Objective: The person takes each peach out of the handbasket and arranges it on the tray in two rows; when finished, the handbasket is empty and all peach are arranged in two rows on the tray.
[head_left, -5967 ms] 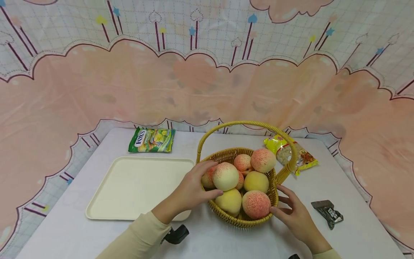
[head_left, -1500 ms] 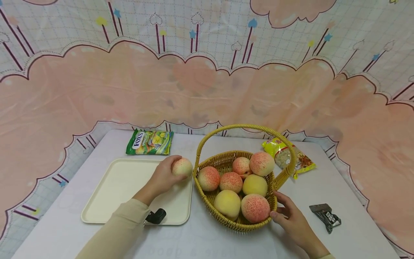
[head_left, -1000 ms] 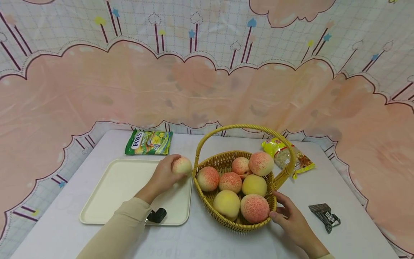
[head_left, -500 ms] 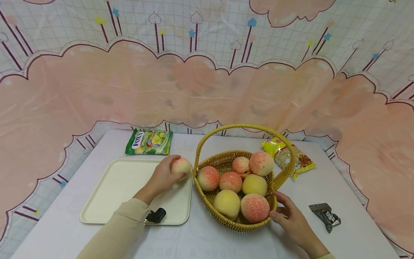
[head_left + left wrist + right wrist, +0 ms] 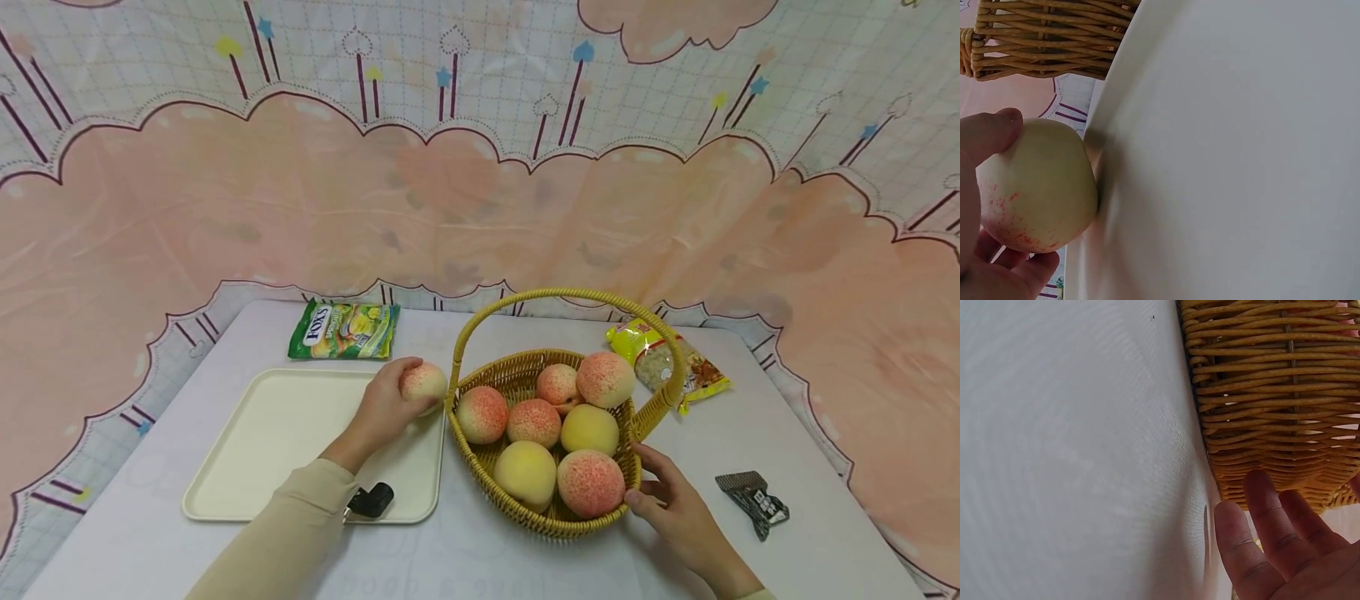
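My left hand holds a pale peach with a red-speckled top at the back right corner of the cream tray. In the left wrist view, thumb and fingers curl round the peach, its side right at the tray rim. A wicker basket with an arched handle stands right of the tray, holding several pink and yellow peaches. At the basket's right side my right hand rests thumb and fingertips against the wicker; the right wrist view shows its fingers loosely extended along the wall.
A green Fox's candy bag lies behind the tray. Behind the basket's right side is a yellow snack bag, partly covered by the handle. A small black packet lies at the right on the white table.
Six seconds ago my left hand was on this peach inside the basket; it has since carried it left to the tray corner. Over the last second and a half both hands barely move.
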The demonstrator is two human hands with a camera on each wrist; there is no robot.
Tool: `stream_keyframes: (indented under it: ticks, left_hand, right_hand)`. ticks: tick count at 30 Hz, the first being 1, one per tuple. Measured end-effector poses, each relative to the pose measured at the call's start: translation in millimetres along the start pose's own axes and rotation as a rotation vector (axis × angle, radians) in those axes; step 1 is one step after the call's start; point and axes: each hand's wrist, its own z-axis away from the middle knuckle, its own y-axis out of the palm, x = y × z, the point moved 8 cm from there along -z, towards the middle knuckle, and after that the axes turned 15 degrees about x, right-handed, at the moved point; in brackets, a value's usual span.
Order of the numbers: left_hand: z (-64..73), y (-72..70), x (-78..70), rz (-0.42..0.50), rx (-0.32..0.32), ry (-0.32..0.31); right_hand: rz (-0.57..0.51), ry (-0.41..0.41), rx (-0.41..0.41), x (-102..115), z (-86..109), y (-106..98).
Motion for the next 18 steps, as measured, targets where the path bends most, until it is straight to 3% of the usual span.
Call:
stream_keyframes:
  ticks: [11,18]
  left_hand:
    - [-2.6,2.2,0.9,0.0,-0.053,-0.011]
    - [-2.4,2.8,-1.3,-0.008,-0.039,0.007]
  right_hand:
    - [0.008,-0.021,-0.004,2.4,0.4,0.4]
    - [0.017,-0.025,-0.006,2.9,0.6,0.1]
